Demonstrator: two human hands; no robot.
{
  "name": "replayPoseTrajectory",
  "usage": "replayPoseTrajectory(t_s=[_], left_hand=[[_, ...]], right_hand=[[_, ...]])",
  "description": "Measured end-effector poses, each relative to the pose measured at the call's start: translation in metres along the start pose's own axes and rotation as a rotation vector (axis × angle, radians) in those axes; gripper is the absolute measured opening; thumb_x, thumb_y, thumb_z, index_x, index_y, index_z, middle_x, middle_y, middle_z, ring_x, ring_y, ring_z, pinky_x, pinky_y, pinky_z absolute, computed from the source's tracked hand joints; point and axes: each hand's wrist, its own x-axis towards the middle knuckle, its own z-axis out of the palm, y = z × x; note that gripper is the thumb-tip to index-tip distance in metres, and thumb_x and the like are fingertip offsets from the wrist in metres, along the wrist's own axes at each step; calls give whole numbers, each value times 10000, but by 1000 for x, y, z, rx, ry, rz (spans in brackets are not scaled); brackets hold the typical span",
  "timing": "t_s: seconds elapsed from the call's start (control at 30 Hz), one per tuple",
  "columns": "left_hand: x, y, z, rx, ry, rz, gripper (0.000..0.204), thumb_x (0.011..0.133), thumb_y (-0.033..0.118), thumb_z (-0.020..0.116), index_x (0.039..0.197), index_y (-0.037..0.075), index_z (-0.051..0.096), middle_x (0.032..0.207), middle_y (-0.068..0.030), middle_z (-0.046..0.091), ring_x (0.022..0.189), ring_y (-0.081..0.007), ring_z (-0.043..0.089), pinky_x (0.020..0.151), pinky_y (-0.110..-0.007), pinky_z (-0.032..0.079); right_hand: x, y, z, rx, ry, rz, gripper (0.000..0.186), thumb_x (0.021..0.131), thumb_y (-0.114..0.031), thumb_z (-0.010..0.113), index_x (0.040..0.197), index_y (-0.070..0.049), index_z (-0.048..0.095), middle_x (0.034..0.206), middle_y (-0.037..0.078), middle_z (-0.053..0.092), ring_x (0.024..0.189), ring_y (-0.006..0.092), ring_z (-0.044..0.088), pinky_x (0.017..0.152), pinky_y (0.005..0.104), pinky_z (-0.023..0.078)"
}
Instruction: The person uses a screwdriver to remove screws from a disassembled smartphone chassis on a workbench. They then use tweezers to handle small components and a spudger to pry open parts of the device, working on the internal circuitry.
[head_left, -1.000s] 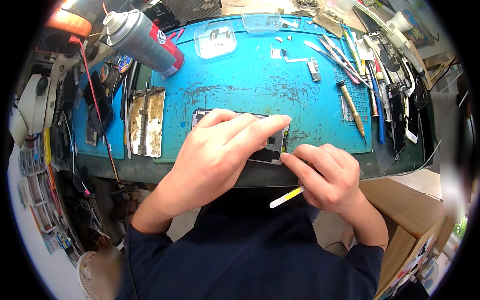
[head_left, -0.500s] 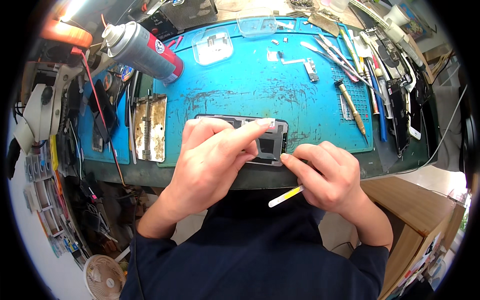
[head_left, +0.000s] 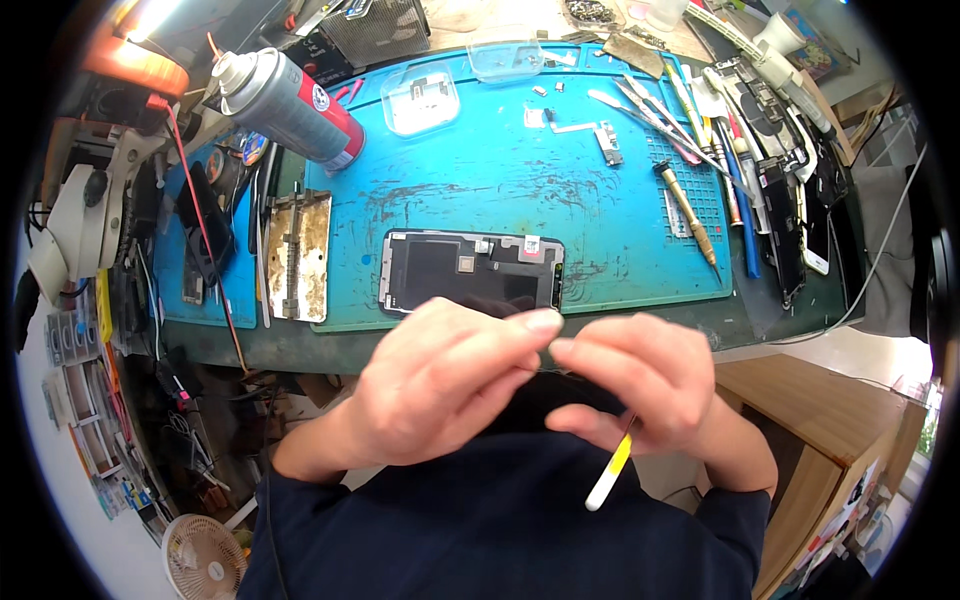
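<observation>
A phone screen assembly (head_left: 430, 270) lies back side up on the blue mat, its black backing and metal brackets showing. My left hand (head_left: 440, 385) is just in front of its near edge, covering part of that edge. Thumb and forefinger are pressed together there; anything between them is too small to make out. My right hand (head_left: 650, 380) is curled close beside the left fingertips. A slim tool with a yellow and white handle (head_left: 612, 470) sticks out below its palm, held by the folded fingers. The tool's other end is hidden in the hand.
An aerosol can (head_left: 290, 110) stands at the left, near a stained metal fixture (head_left: 312, 250). Clear plastic boxes (head_left: 420, 98) sit at the back. A screwdriver (head_left: 690, 215), tweezers (head_left: 640, 115) and phone parts (head_left: 780, 235) lie at the right.
Both hands have drawn back toward my body from the screen assembly, uncovering most of it. The yellow and white handle has swung to point more downward.
</observation>
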Motion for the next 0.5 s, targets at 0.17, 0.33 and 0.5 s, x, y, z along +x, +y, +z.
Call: replayPoseTrajectory(t_s=[0.17,0.33,0.5], left_hand=[[5,-4,14,-75,34,20,641,833,-52,862,1412,-59,587,1028,-162,774,930,-287,749,858,-371,597],[-5,-20,-26,276,-64,-210,797,812,164,891,1517,18,549,1424,-194,632,1294,-374,623,1091,-463,482],[-11,-26,-39,361,-202,-284,853,739,171,924,1505,54,567,1435,-150,644,1342,-375,585,1143,-476,442]], right_hand=[[-7,-5,-2,-84,41,98,253,796,-3,827,1036,-28,749,880,89,716,714,258,709,576,353,559],[7,20,-43,-320,5,527,114,902,-88,792,1008,-49,774,920,94,704,745,263,700,662,363,545],[40,44,-53,-712,72,496,140,940,-211,804,984,-83,766,944,70,712,797,281,720,693,391,552]])
